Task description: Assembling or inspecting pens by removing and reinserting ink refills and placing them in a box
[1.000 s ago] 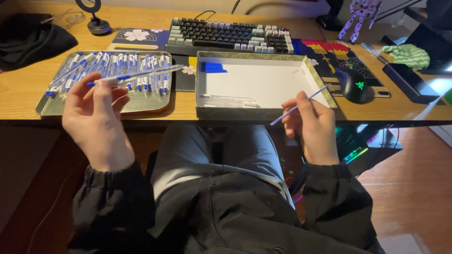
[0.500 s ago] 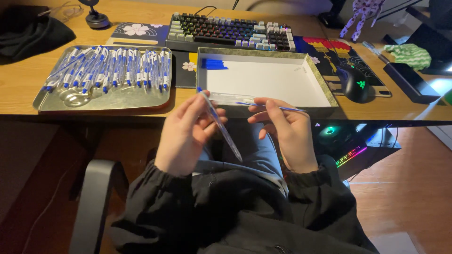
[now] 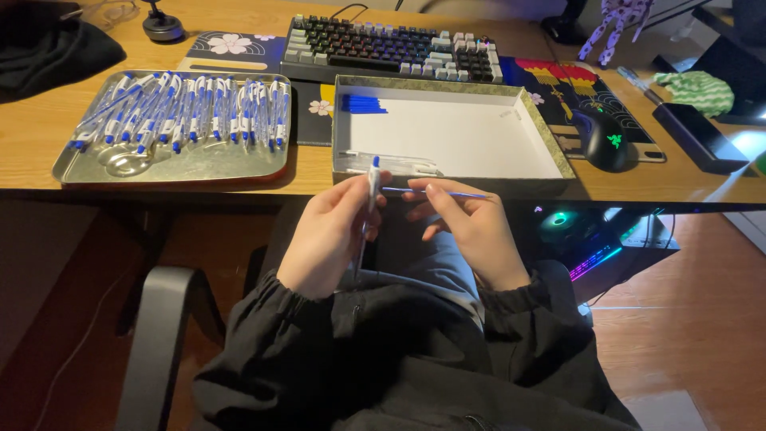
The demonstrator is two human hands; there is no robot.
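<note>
The left hand (image 3: pixel 331 235) pinched a white, blue-tipped plastic pen barrel (image 3: pixel 369 209) upright, near the counter's (image 3: pixel 32 144) edge. Just to its right, the right hand's (image 3: pixel 471 231) fingers gripped a thin blue ink refill (image 3: pixel 435 191) lying crosswise, its tip apparently touching the barrel.

Upper left of the frame: a silver metal tray (image 3: pixel 171 164) carries white pens (image 3: pixel 191 108) with blue tips and clips. At centre, a white-floored box (image 3: pixel 447 132) with an olive-green rim holds a few blue refills (image 3: pixel 363 104) in its upper left corner. Above it sits a black and grey keyboard (image 3: pixel 391 48). The desk (image 3: pixel 32 136) is light wood-grain; a black mouse (image 3: pixel 608 142) glows green at right.
</note>
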